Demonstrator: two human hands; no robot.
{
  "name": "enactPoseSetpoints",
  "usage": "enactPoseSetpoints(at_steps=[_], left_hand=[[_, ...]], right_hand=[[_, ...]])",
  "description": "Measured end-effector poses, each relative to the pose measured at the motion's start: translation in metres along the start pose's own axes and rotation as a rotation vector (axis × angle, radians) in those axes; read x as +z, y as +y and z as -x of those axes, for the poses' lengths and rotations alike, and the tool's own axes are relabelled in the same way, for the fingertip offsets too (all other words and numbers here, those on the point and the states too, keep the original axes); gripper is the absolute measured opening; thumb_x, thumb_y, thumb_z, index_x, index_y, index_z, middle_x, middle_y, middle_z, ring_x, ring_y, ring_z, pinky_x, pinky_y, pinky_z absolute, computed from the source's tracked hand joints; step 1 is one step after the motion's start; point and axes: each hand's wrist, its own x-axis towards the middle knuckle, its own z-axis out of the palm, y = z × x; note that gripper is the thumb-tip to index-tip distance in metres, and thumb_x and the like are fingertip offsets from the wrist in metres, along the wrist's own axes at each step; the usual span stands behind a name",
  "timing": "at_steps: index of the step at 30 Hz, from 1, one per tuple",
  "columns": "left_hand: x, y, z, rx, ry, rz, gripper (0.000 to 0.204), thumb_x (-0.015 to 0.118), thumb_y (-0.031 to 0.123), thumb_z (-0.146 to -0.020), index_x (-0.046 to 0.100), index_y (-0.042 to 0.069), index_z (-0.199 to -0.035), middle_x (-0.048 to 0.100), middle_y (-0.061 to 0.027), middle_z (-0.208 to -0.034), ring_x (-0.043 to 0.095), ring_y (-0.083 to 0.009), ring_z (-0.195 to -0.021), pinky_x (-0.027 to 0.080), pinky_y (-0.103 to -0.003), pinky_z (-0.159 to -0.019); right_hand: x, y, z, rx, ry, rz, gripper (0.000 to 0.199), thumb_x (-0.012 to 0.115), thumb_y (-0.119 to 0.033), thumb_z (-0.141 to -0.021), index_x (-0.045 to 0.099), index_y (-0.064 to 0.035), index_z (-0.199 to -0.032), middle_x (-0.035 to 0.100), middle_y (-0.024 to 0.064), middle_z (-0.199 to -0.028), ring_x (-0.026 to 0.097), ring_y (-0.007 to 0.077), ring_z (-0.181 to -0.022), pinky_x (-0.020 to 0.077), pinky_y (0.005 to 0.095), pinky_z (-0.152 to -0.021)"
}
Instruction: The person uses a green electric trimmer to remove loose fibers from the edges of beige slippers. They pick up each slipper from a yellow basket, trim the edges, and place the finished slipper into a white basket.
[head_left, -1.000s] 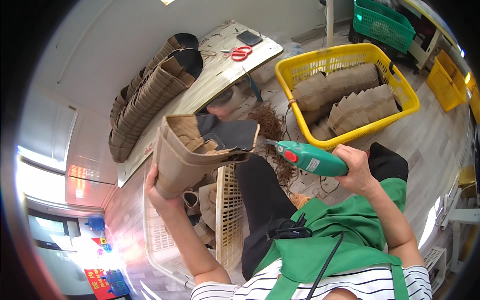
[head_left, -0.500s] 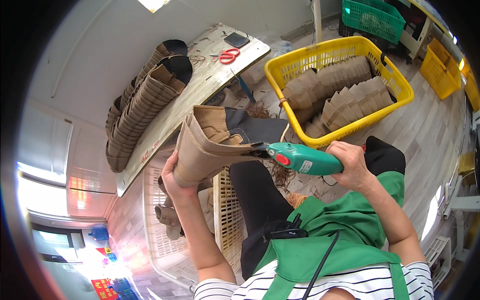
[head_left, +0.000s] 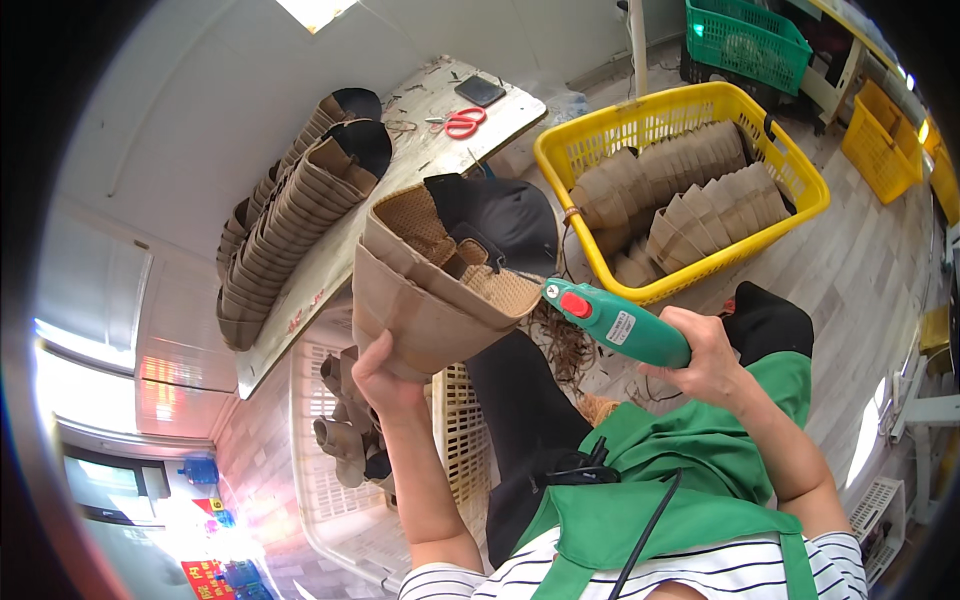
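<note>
Tan sleeve-shaped piece (head_left: 435, 300), one, mesh-lined, with black panel (head_left: 505, 215) at its far side; held in the air above the white crate (head_left: 465, 420), between table (head_left: 420, 165) and tool; left hand (head_left: 388, 372), one, cupped beneath with fingers on the outer wall; right hand (head_left: 705, 350), one, wrapped round the rear of a green handheld tool (head_left: 635, 330) with red switch (head_left: 575, 304); change over the last half second: the piece has been tipped so that its mouth faces the tool more fully, the black panel now stands back, and the thin tip (head_left: 522, 275), lately at the outer edge, points across the rim into the mouth; this seems to bring the inner lining and seams within the tip's reach; contact there, cannot tell; adjacent stock: nested tan pieces (head_left: 290, 230) in rows on the table; red-handled scissors (head_left: 465, 122) and dark flat device (head_left: 481, 92), same table; yellow basket (head_left: 690, 285), holding further rows of similar pieces; brown scraps (head_left: 555, 340) on the floor below the tool; markings: pale label (head_left: 620, 328) on the tool's flank, its fine print too small to read; small round white mark near the nose; red sign (head_left: 207, 578) with yellow characters, lower left, partly lost in glare.
</note>
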Motion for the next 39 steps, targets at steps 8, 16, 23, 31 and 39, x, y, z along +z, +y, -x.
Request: enactPoseSetpoints(at_steps=[8, 16, 23, 31, 39], left_hand=[[0.011, -0.02, 0.016, 0.042, -0.237, -0.181, 0.074, 0.062, -0.015, -0.069, 0.043, -0.002, -0.14, 0.056, -0.0155, -0.131, 0.053, -0.0306, -0.123, 0.042, -0.044, -0.105], [0.01, -0.036, 0.023, -0.023, -0.231, -0.22, 0.074, 0.065, -0.016, -0.067, 0.047, 0.002, -0.136, 0.058, -0.0125, -0.129, 0.055, -0.0285, -0.121, 0.043, -0.042, -0.103], [0.011, -0.056, 0.028, 0.094, -0.225, -0.44, 0.06, 0.068, -0.017, -0.07, 0.056, 0.0, -0.126, 0.063, -0.0086, -0.12, 0.06, -0.0215, -0.111, 0.046, -0.036, -0.098], [-0.024, -0.066, 0.024, 0.789, -0.462, -1.257, 0.035, 0.065, -0.008, -0.078, 0.06, -0.001, -0.112, 0.065, -0.0132, -0.107, 0.063, -0.0275, -0.102, 0.05, -0.038, -0.086], [-0.024, -0.073, 0.042, 0.909, -0.561, -1.59, 0.043, 0.056, -0.007, -0.06, 0.066, 0.0, -0.101, 0.063, -0.0203, -0.107, 0.056, -0.0457, -0.102, 0.044, -0.051, -0.092]], right_hand=[[0.012, -0.013, 0.002, 0.079, -0.03, -0.089, 0.034, 0.083, -0.013, -0.068, 0.06, 0.0005, -0.088, 0.057, 0.0123, -0.079, 0.056, 0.0296, -0.069, 0.0453, 0.0357, -0.064], [0.019, -0.024, -0.004, 0.052, 0.053, -0.014, 0.036, 0.085, -0.018, -0.068, 0.058, -0.0016, -0.085, 0.059, 0.013, -0.078, 0.06, 0.0332, -0.071, 0.0469, 0.039, -0.063], [0.018, -0.033, -0.007, 0.096, 0.069, -0.092, 0.035, 0.084, -0.019, -0.07, 0.061, -0.0015, -0.09, 0.062, 0.0125, -0.081, 0.061, 0.032, -0.072, 0.0478, 0.0383, -0.066], [0.014, -0.032, -0.009, 0.27, 0.026, -0.244, 0.038, 0.083, -0.021, -0.073, 0.064, -0.0003, -0.099, 0.065, 0.013, -0.083, 0.063, 0.026, -0.075, 0.049, 0.0348, -0.07], [0.008, -0.038, -0.031, 0.369, 0.041, -0.289, 0.038, 0.082, -0.022, -0.076, 0.063, 0.0017, -0.099, 0.065, 0.0085, -0.08, 0.059, 0.0154, -0.072, 0.0489, 0.0314, -0.07]])
